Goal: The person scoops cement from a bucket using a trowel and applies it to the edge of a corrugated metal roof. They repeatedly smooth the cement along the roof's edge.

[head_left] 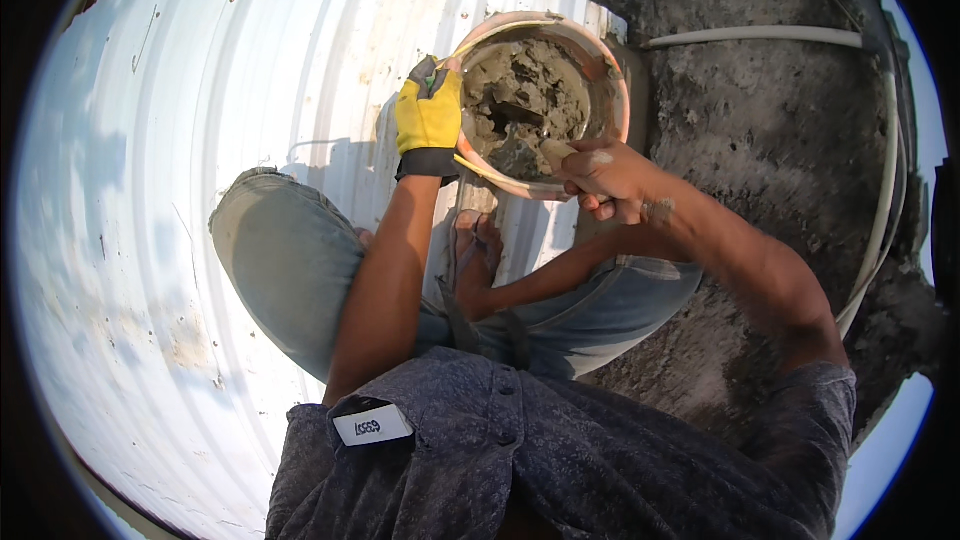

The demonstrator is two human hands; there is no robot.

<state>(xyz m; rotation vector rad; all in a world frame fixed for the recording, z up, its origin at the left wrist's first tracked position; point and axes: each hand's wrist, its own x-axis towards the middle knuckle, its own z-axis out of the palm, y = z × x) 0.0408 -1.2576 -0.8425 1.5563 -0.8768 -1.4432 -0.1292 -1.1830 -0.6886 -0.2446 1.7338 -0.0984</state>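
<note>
An orange bucket [618,100] holds wet grey mortar [525,75], lumpy and unevenly spread. My left hand [428,115], in a yellow, grey-cuffed fingerless glove, is closed on the bucket's left rim beside its thin yellow handle. My bare right hand [610,180], smeared with grey, grips the pale handle of a trowel [555,150] at the bucket's lower right; its dark blade is partly sunk in the mortar. The bucket sits at the edge of white corrugated metal sheeting [180,80], just above my sandalled foot [468,255].
My bent jeans-clad legs [280,260] are on either side below the bucket. To the right lies rough, dark concrete [740,110] crossed by pale pipes or hoses [760,34], which also curve down the far right side. The sheeting covers the left half.
</note>
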